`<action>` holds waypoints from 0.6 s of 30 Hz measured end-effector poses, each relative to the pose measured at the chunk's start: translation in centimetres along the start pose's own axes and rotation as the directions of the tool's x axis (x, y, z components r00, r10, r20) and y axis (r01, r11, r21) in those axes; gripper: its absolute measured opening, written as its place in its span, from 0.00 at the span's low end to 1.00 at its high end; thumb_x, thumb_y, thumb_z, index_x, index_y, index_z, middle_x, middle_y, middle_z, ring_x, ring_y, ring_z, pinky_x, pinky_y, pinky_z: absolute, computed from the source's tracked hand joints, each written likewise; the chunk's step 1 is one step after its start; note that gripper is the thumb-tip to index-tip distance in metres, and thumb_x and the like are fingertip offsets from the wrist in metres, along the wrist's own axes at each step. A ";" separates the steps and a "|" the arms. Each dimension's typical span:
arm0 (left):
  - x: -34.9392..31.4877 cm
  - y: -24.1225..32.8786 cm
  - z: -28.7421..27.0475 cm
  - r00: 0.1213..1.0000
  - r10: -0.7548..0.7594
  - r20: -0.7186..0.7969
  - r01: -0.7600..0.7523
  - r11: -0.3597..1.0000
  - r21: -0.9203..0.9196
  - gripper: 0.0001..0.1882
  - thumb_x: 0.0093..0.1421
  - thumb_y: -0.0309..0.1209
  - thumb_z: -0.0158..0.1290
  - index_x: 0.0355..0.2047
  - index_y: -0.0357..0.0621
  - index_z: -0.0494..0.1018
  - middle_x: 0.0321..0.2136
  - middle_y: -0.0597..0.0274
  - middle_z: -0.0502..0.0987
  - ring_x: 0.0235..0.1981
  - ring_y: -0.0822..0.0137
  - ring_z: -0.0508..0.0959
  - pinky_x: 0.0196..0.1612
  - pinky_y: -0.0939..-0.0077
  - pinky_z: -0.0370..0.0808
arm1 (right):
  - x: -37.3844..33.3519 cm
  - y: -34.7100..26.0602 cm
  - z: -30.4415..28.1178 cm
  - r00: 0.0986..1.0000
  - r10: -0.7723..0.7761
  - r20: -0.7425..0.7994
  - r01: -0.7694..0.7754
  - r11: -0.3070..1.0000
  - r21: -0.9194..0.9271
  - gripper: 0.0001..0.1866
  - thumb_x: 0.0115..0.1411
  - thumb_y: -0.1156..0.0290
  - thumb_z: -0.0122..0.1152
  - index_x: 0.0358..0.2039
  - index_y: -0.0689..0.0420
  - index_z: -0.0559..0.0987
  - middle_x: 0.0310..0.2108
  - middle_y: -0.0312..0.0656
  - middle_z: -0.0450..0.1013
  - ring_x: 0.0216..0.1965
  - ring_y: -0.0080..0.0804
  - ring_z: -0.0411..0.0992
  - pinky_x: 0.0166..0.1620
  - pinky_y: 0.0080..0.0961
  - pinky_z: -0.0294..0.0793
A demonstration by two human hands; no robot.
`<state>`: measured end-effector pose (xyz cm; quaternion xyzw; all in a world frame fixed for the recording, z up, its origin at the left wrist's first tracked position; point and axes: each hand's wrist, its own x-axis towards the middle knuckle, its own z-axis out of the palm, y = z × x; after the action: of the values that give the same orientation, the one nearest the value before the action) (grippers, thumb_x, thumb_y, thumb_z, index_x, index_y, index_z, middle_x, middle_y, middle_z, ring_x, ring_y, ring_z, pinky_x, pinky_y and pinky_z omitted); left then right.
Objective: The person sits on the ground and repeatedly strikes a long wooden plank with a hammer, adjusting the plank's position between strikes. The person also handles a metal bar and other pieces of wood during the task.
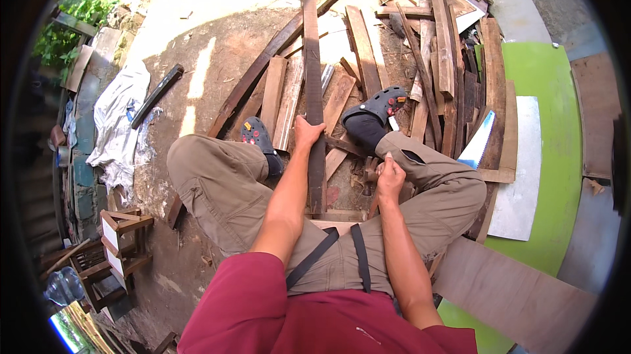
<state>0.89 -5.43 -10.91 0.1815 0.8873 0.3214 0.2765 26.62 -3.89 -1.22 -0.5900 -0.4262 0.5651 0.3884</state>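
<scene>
A long dark wooden plank [314, 78] runs away from me between my legs, its near end by my lap. My left hand [309, 132] is closed around its left side, about two thirds of the way down. Beside my right shin, my right hand [390, 178] is closed in a fist. What looks like a rusty hammer [370, 173] shows at the fist's left side; the fingers hide much of the grip. Under the plank's near end lies a short pale wood piece [345, 216].
Loose boards [358, 45] lie around my feet, with a tall stack of planks [453, 71] at the right. A handsaw [478, 140] with a pale blue blade rests there, near a green panel [542, 91]. A white cloth [121, 120] and wooden frame [118, 249] are at the left.
</scene>
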 end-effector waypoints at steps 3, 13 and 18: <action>1.8 2.9 -2.7 0.999 0.042 -0.032 -0.041 0.999 0.007 0.42 0.39 0.43 0.71 0.50 0.27 0.70 0.45 0.37 0.78 0.47 0.47 0.79 0.51 0.60 0.76 | 1.2 1.3 0.2 1.000 0.000 0.009 0.002 0.993 -0.118 0.28 0.68 0.54 0.56 0.15 0.62 0.74 0.14 0.32 0.66 0.18 0.18 0.62 0.24 0.24 0.61; 2.7 7.6 -11.6 0.813 0.088 0.575 0.269 0.820 -0.506 0.19 0.55 0.33 0.64 0.41 0.29 0.76 0.33 0.52 0.81 0.32 0.61 0.81 0.38 0.66 0.79 | 1.5 0.9 1.8 0.992 0.061 0.112 -0.065 0.997 0.032 0.28 0.70 0.55 0.54 0.16 0.60 0.72 0.15 0.32 0.66 0.18 0.19 0.62 0.24 0.24 0.61; -2.5 12.4 -18.2 0.901 0.107 0.421 0.193 0.770 -0.609 0.17 0.59 0.36 0.61 0.39 0.33 0.78 0.30 0.56 0.81 0.27 0.68 0.81 0.29 0.73 0.79 | 0.5 -1.5 1.6 0.997 0.071 0.039 -0.067 0.994 -0.086 0.30 0.67 0.51 0.55 0.16 0.61 0.74 0.14 0.32 0.66 0.18 0.19 0.63 0.23 0.24 0.60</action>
<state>-6.38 -6.26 9.99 0.1225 0.6455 0.5475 0.5182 24.89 -2.91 -0.04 -0.6081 -0.4371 0.5721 0.3344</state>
